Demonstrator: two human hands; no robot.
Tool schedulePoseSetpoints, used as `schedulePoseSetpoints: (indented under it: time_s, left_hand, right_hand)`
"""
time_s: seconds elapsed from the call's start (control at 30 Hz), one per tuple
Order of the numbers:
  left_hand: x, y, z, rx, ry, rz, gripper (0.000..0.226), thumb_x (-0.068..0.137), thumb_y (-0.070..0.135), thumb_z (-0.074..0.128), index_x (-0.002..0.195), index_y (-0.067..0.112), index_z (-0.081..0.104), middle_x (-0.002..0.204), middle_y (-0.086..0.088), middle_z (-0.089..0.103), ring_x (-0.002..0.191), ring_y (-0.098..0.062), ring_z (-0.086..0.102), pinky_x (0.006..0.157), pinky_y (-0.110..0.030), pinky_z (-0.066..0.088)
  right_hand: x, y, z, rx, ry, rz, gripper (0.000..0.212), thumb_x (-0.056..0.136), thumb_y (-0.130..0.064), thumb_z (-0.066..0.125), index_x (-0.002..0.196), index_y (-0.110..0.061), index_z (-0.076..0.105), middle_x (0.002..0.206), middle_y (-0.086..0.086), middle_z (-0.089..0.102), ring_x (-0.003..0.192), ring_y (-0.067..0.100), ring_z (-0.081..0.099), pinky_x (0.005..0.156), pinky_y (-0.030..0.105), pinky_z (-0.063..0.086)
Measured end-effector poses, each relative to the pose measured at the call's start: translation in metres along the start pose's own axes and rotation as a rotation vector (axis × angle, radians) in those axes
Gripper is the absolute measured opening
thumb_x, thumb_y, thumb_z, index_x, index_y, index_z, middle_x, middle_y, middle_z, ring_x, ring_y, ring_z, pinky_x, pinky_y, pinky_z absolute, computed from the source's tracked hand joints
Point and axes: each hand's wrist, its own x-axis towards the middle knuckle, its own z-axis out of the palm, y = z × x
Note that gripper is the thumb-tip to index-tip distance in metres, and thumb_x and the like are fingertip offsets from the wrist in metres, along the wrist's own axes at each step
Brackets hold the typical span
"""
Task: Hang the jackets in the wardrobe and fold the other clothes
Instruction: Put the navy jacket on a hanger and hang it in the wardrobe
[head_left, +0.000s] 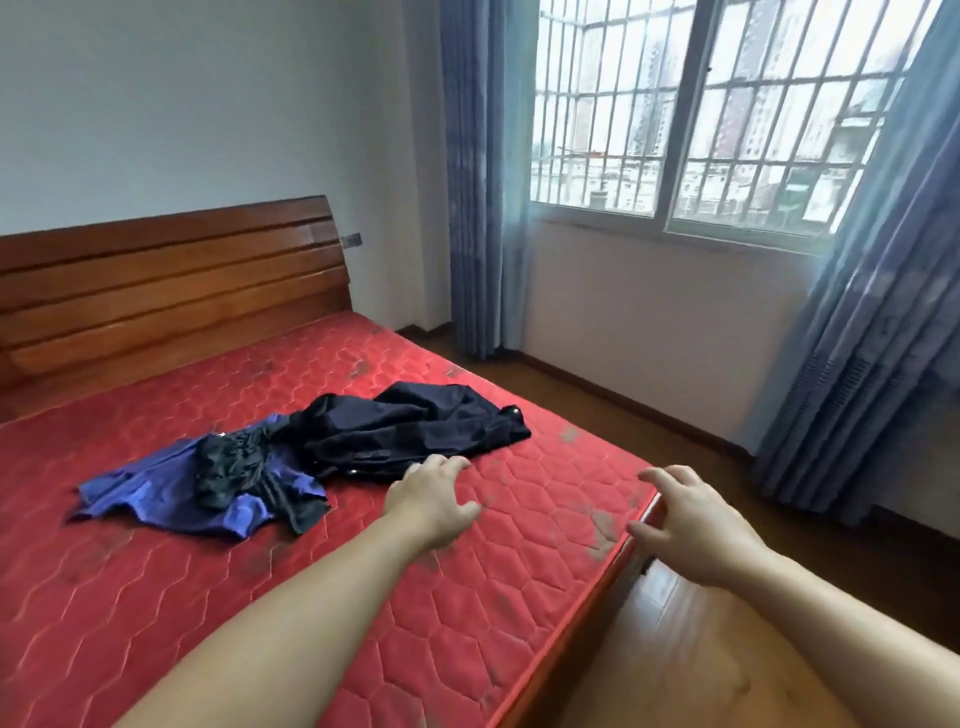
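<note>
A crumpled dark navy jacket (415, 431) with metal snaps lies on the red quilted mattress (208, 597). To its left a blue-purple garment (156, 493) is spread flat with a small black garment (234, 467) bunched on top. My left hand (434, 499) hovers just in front of the jacket's near edge, fingers spread and empty. Over the mattress's right edge my right hand (685, 519) is held out, fingers loosely spread, holding nothing.
A wooden headboard (171, 291) stands at the back left. Blue curtains (475, 182) frame a barred window (701, 114) on the far wall. Wooden floor (675, 649) runs along the bed's right side. No wardrobe is in view.
</note>
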Motion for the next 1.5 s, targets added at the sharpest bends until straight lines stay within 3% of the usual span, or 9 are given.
schedulePoseSetpoints:
  time_s: [0.13,0.3,0.53,0.9,1.03,1.23,1.5]
  left_hand:
    - [0.029,0.029,-0.001,-0.076,0.019,-0.162,0.059,0.082,0.043,0.055,0.139,0.035,0.042,0.141,0.004,0.044,0.129,-0.020,0.043,0.104,-0.037,0.041]
    - [0.064,0.040,-0.021,-0.089,0.097,-0.258,0.058,0.082,0.042,0.056,0.138,0.035,0.043,0.142,0.007,0.043,0.129,-0.020,0.043,0.103,-0.038,0.041]
    - [0.125,-0.016,-0.008,-0.162,0.149,-0.427,0.058,0.081,0.042,0.056,0.137,0.036,0.043,0.139,0.008,0.043,0.124,-0.020,0.046,0.098,-0.041,0.045]
    - [0.238,-0.083,0.044,-0.227,0.086,-0.588,0.056,0.082,0.040,0.058,0.137,0.035,0.044,0.140,0.005,0.044,0.125,-0.022,0.046,0.098,-0.036,0.044]
    - [0.273,-0.110,0.066,-0.220,0.119,-0.675,0.057,0.083,0.041,0.059,0.137,0.034,0.044,0.140,0.006,0.043,0.125,-0.022,0.045,0.099,-0.037,0.044]
    - [0.335,-0.148,0.134,-0.181,0.047,-0.785,0.060,0.085,0.042,0.057,0.141,0.035,0.038,0.145,0.007,0.038,0.126,-0.023,0.043,0.101,-0.038,0.041]
    - [0.422,-0.227,0.231,-0.212,0.043,-0.785,0.060,0.086,0.038,0.057,0.142,0.035,0.037,0.144,0.007,0.038,0.125,-0.024,0.044,0.098,-0.037,0.042]
  right_hand:
    - [0.071,0.033,-0.016,0.028,-0.060,-0.166,0.064,0.085,-0.055,0.059,0.141,-0.035,0.037,0.145,-0.008,0.036,0.122,0.014,0.049,0.095,0.033,0.048]
    - [0.160,0.024,-0.009,0.021,-0.117,-0.301,0.066,0.084,-0.055,0.058,0.142,-0.033,0.036,0.145,-0.004,0.036,0.126,0.019,0.046,0.098,0.038,0.046]
    - [0.260,-0.019,0.034,-0.049,-0.203,-0.474,0.066,0.084,-0.052,0.056,0.142,-0.031,0.034,0.134,-0.005,0.042,0.118,0.019,0.049,0.092,0.037,0.047]
    - [0.412,-0.074,0.117,-0.211,-0.322,-0.584,0.063,0.084,-0.048,0.057,0.140,-0.029,0.034,0.137,-0.002,0.039,0.122,0.024,0.045,0.088,0.038,0.044]
    - [0.470,-0.096,0.172,-0.209,-0.391,-0.607,0.060,0.083,-0.046,0.059,0.136,-0.026,0.039,0.134,0.001,0.041,0.122,0.026,0.045,0.091,0.040,0.043]
    - [0.545,-0.120,0.296,-0.215,-0.564,-0.632,0.057,0.082,-0.044,0.059,0.132,-0.024,0.041,0.132,0.002,0.043,0.120,0.027,0.046,0.091,0.041,0.042]
    - [0.618,-0.162,0.468,-0.262,-0.569,-0.634,0.048,0.082,-0.040,0.059,0.123,-0.020,0.043,0.129,0.002,0.046,0.119,0.029,0.046,0.090,0.043,0.041]
